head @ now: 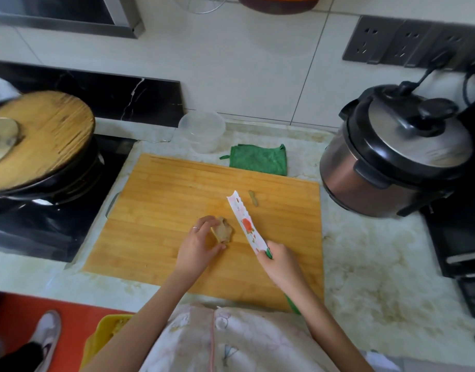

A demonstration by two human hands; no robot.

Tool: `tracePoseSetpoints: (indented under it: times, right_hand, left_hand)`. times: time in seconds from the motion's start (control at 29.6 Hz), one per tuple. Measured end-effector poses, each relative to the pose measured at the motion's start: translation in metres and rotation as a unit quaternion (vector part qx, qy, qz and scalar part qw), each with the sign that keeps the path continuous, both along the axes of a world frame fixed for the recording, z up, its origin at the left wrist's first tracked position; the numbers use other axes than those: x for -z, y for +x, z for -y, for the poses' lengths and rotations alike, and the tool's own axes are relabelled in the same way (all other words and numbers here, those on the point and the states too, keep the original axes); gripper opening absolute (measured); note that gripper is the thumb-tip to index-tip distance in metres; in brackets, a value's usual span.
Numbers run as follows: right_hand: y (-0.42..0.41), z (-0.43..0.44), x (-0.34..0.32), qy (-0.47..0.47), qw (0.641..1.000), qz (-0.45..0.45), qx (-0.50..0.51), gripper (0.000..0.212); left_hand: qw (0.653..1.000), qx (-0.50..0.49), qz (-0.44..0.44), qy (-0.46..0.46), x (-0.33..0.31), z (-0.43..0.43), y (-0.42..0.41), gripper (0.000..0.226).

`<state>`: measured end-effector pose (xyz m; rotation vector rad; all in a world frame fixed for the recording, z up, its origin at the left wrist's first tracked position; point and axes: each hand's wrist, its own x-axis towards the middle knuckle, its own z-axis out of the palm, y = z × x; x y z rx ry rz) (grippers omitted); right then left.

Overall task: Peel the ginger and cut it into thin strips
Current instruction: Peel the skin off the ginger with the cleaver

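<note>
Two hands over bamboo cutting board (156,210), knobbly ginger piece (223,230) pinched by left hand (197,244), scallop-edged white knife (245,222) gripped by right hand (280,260).

The board (177,210) lies on the counter (378,264) straight before me. Near its middle my left hand (201,245) holds the ginger (222,231). Just right of that is the knife (245,224), gripped in my right hand (280,260), its tip pointing away from me. A small piece (253,198) lies on the board beside the tip, to its right. Behind the board lies a cloth (259,159), with a tub (202,131) to its left. The cooker (392,157) stands right of the board, against the wall under the sockets (408,41). Left of the board is the stove (56,224), with a lidded pot (37,138) on it. A basket (107,331) sits below the counter's near edge, to my left.
</note>
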<state>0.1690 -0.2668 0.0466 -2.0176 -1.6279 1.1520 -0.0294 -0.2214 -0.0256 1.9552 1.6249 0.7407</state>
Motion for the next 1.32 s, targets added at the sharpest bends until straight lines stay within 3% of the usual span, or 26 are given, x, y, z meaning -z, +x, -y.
tracePoseSetpoints:
  times: [0.2, 0.34, 0.51, 0.71, 0.84, 0.98, 1.15, 1.32]
  right_hand:
    - [-0.012, 0.001, 0.0, 0.002, 0.999, -0.002, -0.032, 0.022]
    - [-0.018, 0.002, 0.0, 0.008, 0.996, 0.054, -0.064, 0.035]
    - [-0.023, -0.001, -0.004, 0.026, 0.991, 0.096, -0.091, 0.037]
    - [-0.024, 0.0, -0.009, 0.065, 0.982, 0.129, -0.122, 0.013]
    - [-0.027, 0.001, -0.009, 0.062, 0.97, 0.175, -0.156, 0.033]
    - [-0.03, 0.0, -0.015, 0.046, 0.964, 0.204, -0.166, 0.039]
    - [-0.033, -0.002, -0.016, 0.044, 0.966, 0.199, -0.16, 0.039]
    - [-0.031, -0.007, -0.016, 0.047, 0.976, 0.16, -0.14, 0.027]
  left_hand:
    - [0.999, -0.04, 0.026, 0.021, 0.01, 0.001, 0.001, 0.043]
    - [0.997, -0.041, 0.054, 0.039, 0.013, 0.004, 0.0, 0.044]
    - [0.996, -0.035, -0.005, 0.082, 0.017, 0.001, 0.002, 0.042]
    - [0.988, -0.035, -0.049, 0.145, 0.026, -0.002, 0.004, 0.041]
    - [0.981, -0.038, -0.062, 0.181, 0.031, -0.003, 0.0, 0.038]
    - [0.973, -0.011, -0.053, 0.222, 0.035, -0.007, 0.0, 0.036]
    - [0.977, 0.006, -0.033, 0.209, 0.036, -0.008, -0.001, 0.034]
    - [0.983, 0.013, -0.02, 0.181, 0.038, -0.006, -0.003, 0.038]
